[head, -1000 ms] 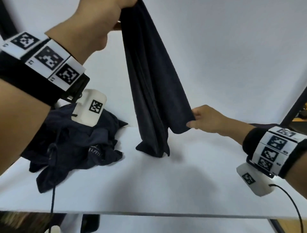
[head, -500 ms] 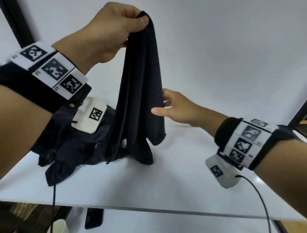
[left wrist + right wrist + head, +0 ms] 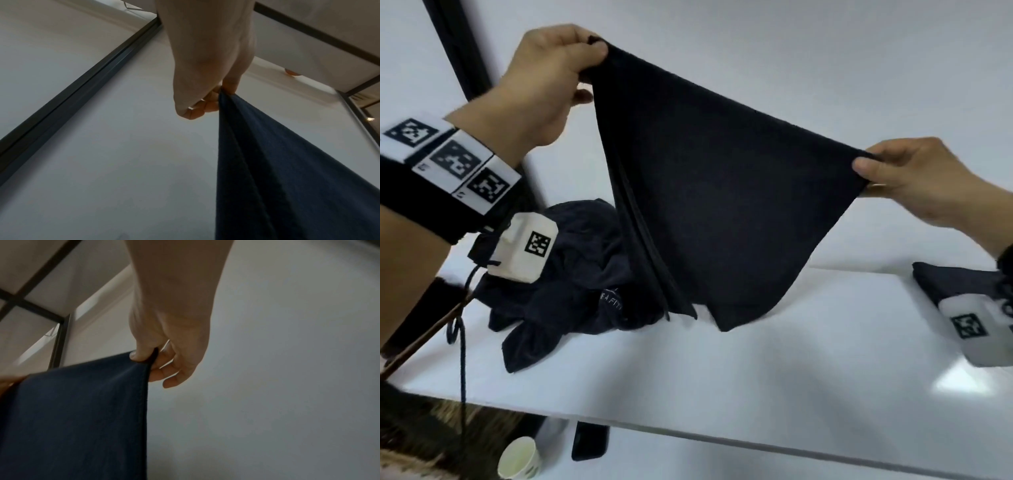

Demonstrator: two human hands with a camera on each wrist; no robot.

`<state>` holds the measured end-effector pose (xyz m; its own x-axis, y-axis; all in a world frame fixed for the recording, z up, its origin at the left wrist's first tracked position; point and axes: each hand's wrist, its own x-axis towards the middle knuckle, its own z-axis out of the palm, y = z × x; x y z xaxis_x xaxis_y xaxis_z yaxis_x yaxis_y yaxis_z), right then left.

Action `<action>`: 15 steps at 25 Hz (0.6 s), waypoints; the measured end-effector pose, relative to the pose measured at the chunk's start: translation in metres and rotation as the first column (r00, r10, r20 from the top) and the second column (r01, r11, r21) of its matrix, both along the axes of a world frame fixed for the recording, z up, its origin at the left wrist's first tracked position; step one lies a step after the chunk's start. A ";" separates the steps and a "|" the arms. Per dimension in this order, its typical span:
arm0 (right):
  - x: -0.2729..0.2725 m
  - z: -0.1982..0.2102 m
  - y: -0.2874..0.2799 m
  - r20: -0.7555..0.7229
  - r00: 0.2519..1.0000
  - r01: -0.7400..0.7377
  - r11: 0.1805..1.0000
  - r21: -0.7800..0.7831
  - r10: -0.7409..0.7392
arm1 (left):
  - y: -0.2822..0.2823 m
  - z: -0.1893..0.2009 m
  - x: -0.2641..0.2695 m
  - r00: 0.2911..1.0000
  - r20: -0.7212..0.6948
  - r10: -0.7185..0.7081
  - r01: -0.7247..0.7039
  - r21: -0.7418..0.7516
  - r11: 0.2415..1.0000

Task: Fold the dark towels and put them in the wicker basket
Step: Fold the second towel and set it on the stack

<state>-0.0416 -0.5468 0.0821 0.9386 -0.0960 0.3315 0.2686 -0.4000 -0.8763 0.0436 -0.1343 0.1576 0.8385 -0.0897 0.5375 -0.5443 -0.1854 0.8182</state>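
Note:
A dark navy towel is stretched in the air between both hands above the white table. My left hand pinches its upper left corner, high up. My right hand pinches the opposite corner, lower and to the right. The towel's bottom tip hangs just above the table. The left wrist view shows the left hand pinching bunched cloth. The right wrist view shows the thumb of my right hand pressing the towel's edge. A wicker basket edge shows at bottom left.
A crumpled heap of dark towels lies on the table's left. Another dark cloth lies at the right edge. Below the table's front edge stand a paper cup and a dark phone-like object. A black post rises behind my left hand.
My right hand took hold of a towel corner and pulled it out to the right, spreading the hanging towel into a wide sheet. My left hand kept its hold up high.

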 end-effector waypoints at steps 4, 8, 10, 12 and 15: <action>0.001 0.035 -0.034 0.078 0.990 0.119 0.990 -0.072 -0.114 | -0.004 -0.003 0.011 0.994 -0.073 0.082 -0.082 0.001 0.997; 0.006 0.057 -0.045 0.148 0.958 0.262 0.960 -0.097 -0.247 | -0.025 -0.004 0.021 0.985 -0.156 0.078 -0.073 0.041 0.997; 0.014 0.063 -0.051 0.116 0.957 0.267 0.964 0.007 -0.266 | -0.042 -0.002 0.031 0.982 -0.182 0.049 -0.046 0.020 0.999; 0.025 0.067 -0.055 0.079 0.964 0.241 0.960 0.143 -0.254 | -0.062 -0.001 0.044 0.979 -0.203 -0.007 -0.009 -0.078 0.997; 0.043 0.068 -0.060 0.072 0.956 0.260 0.937 0.233 -0.283 | -0.086 -0.007 0.067 0.964 -0.247 -0.094 0.023 -0.276 0.961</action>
<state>0.0010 -0.6070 0.1497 0.8282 -0.4236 0.3670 0.2701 -0.2721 -0.9236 0.1109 -0.2202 0.1504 0.9482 -0.0254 0.3167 -0.3135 0.0864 0.9456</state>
